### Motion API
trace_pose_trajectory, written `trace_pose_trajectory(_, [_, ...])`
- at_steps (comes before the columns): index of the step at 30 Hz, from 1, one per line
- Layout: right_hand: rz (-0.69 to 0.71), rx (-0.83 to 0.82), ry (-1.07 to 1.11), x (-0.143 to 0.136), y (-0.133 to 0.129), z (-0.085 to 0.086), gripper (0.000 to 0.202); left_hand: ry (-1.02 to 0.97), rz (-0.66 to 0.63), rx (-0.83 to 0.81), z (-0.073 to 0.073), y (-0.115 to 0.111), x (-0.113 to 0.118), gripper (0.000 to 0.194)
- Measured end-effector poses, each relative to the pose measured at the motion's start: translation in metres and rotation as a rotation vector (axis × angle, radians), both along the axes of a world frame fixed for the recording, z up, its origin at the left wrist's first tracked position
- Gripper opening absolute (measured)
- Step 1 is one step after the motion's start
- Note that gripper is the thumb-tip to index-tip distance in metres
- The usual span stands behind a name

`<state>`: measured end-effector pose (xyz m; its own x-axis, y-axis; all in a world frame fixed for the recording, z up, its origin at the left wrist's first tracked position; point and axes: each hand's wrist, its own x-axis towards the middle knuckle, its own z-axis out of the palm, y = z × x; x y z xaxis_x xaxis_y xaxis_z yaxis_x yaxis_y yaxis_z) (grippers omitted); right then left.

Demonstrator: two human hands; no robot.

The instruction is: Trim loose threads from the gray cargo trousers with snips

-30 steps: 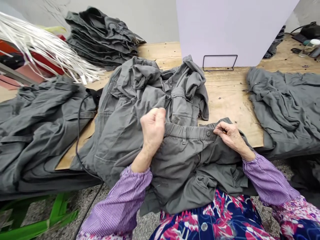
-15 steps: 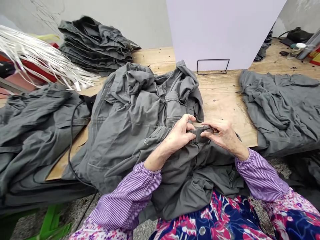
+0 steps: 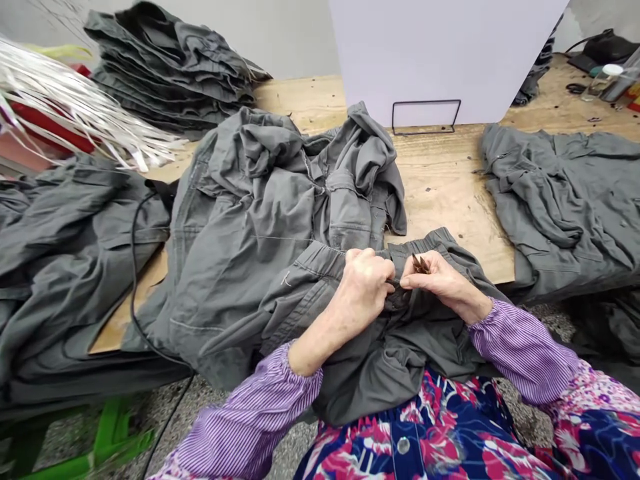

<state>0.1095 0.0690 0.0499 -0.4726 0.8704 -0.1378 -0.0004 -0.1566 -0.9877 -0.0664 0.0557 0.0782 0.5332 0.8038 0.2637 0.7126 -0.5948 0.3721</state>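
A wooden table strewn with grey garments.
On the bare, marked wood of the table [image 3: 450, 193], a pale panel [image 3: 440, 47] stood at the back, a black wire frame [image 3: 425, 118] at its foot. Left of the panel lay a layered grey stack [image 3: 170, 77]; nearer the front edge than the panel, a crumpled grey heap [image 3: 230, 247]. Right of the panel were a white-capped jar [image 3: 603, 83] and, closer in, a rumpled grey pile [image 3: 565, 207] overhanging the edge.
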Motion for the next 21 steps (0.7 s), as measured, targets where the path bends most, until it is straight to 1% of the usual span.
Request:
trace_pose_trajectory(2, [0.016,-0.076,0.041,0.003,-0.008,-0.002,0.017,-0.031,-0.074,0.143,-0.008,-0.008,0.000,0.018])
trace_pose_trajectory(5, [0.034,-0.103,0.035,0.006,-0.018,-0.002,0.018,-0.051,-0.131,0.296,-0.016,-0.021,-0.001,0.023])
trace_pose_trajectory(8, [0.001,-0.110,0.027,0.005,-0.027,-0.002,0.018,-0.057,-0.121,0.379,-0.019,-0.032,-0.002,0.024])
trace_pose_trajectory(11, [-0.057,-0.176,0.102,0.005,-0.037,-0.004,0.024,-0.052,-0.087,0.424,-0.025,-0.039,-0.004,0.021])
trace_pose_trajectory(13, [-0.075,-0.188,0.167,0.008,-0.042,-0.003,0.027,-0.051,-0.059,0.446,-0.030,-0.043,-0.005,0.018])
trace_pose_trajectory(15, [-0.079,-0.119,0.166,0.014,-0.048,0.001,0.028,-0.071,-0.030,0.474,-0.037,-0.047,-0.006,0.015])
trace_pose_trajectory(16, [-0.073,-0.054,0.118,0.017,-0.051,0.005,0.027,-0.088,-0.015,0.491,-0.040,-0.048,-0.006,0.014])
trace_pose_trajectory(19, [-0.011,0.181,-0.157,0.027,-0.060,0.017,0.020,-0.150,0.021,0.565,-0.045,-0.051,-0.006,0.012])
trace_pose_trajectory(21, [0.004,0.329,-0.364,0.030,-0.067,0.022,0.020,-0.171,0.025,0.636,-0.046,-0.052,-0.005,0.012])
